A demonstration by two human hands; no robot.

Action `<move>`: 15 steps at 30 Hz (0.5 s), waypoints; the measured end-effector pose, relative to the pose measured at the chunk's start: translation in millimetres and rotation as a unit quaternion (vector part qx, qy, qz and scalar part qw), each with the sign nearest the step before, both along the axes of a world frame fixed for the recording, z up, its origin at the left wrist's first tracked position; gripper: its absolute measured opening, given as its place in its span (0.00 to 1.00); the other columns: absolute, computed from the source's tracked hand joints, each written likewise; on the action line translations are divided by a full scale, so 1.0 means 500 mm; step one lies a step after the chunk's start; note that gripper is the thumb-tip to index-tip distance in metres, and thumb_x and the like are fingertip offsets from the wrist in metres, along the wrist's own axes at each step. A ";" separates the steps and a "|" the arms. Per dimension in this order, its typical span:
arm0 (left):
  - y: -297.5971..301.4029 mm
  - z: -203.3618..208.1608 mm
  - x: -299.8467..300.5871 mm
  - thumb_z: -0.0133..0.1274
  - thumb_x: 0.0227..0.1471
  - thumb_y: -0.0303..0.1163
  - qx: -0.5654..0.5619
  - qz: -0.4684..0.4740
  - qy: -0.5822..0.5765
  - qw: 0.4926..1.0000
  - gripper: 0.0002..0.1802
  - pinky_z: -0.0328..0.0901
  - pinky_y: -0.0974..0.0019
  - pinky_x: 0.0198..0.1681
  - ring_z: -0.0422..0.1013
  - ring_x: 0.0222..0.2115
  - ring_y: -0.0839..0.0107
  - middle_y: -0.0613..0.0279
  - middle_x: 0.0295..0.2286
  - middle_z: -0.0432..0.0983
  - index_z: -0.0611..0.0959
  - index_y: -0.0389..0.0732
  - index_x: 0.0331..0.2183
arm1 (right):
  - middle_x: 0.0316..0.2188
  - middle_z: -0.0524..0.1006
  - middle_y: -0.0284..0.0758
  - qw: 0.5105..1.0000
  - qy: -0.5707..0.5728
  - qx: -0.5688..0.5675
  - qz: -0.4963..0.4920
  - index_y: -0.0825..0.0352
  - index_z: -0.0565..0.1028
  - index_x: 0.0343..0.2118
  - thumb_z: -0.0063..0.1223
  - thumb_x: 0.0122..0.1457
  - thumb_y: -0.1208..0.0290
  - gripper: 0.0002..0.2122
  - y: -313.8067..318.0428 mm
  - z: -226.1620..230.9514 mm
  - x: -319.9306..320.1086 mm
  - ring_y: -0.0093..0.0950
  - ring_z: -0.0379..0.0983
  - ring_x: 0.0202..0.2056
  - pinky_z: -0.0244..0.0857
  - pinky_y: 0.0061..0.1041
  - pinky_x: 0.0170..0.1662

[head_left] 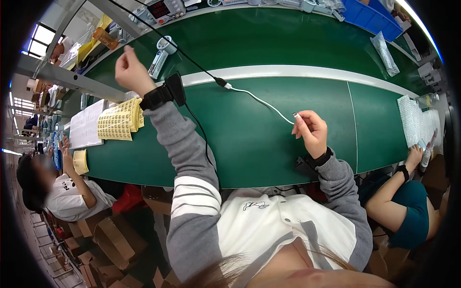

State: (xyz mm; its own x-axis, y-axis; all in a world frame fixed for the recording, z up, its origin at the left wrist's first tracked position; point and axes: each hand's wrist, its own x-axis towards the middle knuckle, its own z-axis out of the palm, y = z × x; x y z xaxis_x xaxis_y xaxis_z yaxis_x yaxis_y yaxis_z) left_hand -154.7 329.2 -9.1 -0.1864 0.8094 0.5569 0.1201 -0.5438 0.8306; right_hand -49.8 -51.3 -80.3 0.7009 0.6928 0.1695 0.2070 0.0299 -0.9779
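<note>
In my right hand, thumb and fingers pinch the small plug end of a white charging cable just above the bench. The cable's other end joins a black cable's connector, whose black lead runs up to the far left. My left hand is raised at the far left with its fingers curled together; what they hold, if anything, is hidden. Just right of it lies a white handheld device with a round ring head. A black wristband with a dark box and lead is on my left wrist.
Yellow label sheets and white paper lie at the left of the green bench. A white rail crosses it. A blue bin and a plastic-wrapped item are far right. Co-workers sit at both sides.
</note>
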 end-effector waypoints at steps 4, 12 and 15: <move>0.108 -0.152 0.007 0.59 0.36 0.42 -0.104 0.067 0.266 0.956 0.16 0.63 0.58 0.37 0.69 0.30 0.60 0.60 0.28 0.74 0.81 0.47 0.30 | 0.16 0.69 0.31 1.000 0.015 0.011 0.012 0.73 0.68 0.32 0.41 0.55 0.77 0.05 0.007 -0.001 -0.002 0.16 0.65 0.18 0.56 0.12 0.19; 0.105 -0.215 0.078 0.59 0.35 0.41 -0.076 0.021 0.494 0.866 0.22 0.62 0.56 0.39 0.67 0.35 0.57 0.55 0.34 0.70 0.76 0.42 0.34 | 0.16 0.69 0.31 0.999 0.044 -0.001 0.003 0.72 0.68 0.32 0.41 0.56 0.76 0.05 0.007 -0.016 0.008 0.16 0.64 0.17 0.56 0.12 0.19; 0.119 -0.226 0.082 0.59 0.35 0.41 -0.136 -0.015 0.493 0.859 0.23 0.62 0.57 0.39 0.67 0.34 0.56 0.52 0.34 0.69 0.74 0.38 0.34 | 0.16 0.69 0.31 0.999 0.045 0.000 0.005 0.72 0.68 0.32 0.41 0.56 0.76 0.05 0.010 -0.018 0.007 0.16 0.64 0.17 0.55 0.12 0.19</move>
State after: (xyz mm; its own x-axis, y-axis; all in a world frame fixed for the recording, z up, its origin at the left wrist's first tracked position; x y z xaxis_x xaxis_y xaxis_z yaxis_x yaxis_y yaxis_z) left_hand -113.5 388.8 -121.9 0.2897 0.9310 0.2221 0.8277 -0.3602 0.4304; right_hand -46.5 -46.5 -89.3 0.7059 0.7003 0.1062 0.1187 0.0309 -0.9925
